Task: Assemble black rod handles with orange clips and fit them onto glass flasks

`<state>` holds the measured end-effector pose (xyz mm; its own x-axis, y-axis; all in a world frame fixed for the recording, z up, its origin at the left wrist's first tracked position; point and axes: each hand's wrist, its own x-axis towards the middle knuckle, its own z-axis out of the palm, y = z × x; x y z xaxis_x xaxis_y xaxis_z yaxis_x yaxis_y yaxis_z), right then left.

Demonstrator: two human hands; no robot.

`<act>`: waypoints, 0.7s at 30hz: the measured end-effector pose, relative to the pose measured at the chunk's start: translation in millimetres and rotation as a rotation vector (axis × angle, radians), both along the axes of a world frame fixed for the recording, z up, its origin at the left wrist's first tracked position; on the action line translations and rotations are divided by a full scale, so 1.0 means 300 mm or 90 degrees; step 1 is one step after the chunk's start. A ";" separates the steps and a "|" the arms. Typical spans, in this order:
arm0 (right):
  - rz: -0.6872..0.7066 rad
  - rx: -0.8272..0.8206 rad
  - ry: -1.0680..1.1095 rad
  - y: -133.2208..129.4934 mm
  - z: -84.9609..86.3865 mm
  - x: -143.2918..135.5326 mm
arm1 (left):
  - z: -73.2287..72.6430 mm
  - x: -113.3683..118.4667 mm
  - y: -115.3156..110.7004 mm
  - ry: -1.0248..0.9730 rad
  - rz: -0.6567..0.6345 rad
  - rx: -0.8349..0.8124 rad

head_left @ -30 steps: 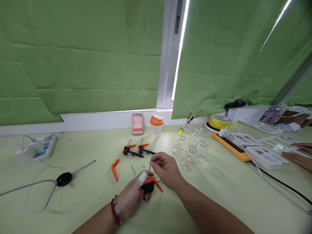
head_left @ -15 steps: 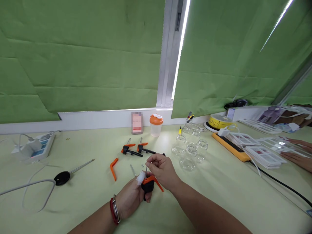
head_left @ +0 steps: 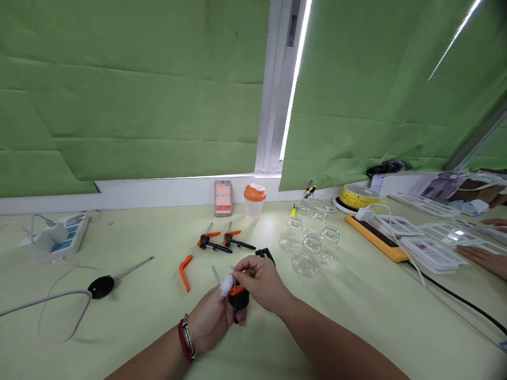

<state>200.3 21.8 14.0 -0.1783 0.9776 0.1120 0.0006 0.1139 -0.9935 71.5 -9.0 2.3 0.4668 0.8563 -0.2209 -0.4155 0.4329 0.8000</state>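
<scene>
Head view: both hands (head_left: 209,322) hold a black-and-orange clamp part (head_left: 239,298).

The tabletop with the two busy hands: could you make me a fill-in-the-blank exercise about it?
The left hand holds a black and ____ piece.
White wrapping covers that hand's ____.
The screwdriver-like tool lying on the table has a ____ handle.
The clear jars stand to the ____ of the lidded cup.

Missing words: orange; thumb; black; right.
</scene>
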 end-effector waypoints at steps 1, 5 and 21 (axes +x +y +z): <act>0.003 -0.001 -0.012 -0.002 0.001 0.000 | 0.001 0.000 0.000 0.001 0.001 -0.002; 0.019 0.008 -0.064 -0.011 0.008 0.003 | -0.002 -0.001 0.002 -0.011 0.002 -0.005; 0.194 0.291 -0.469 -0.050 0.107 0.051 | -0.003 -0.001 0.005 -0.051 -0.003 -0.021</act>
<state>215.5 6.9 46.0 -0.6003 0.7653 0.2325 0.5213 0.5948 -0.6120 71.2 -7.4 1.4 0.4878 0.8472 -0.2105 -0.4755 0.4601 0.7498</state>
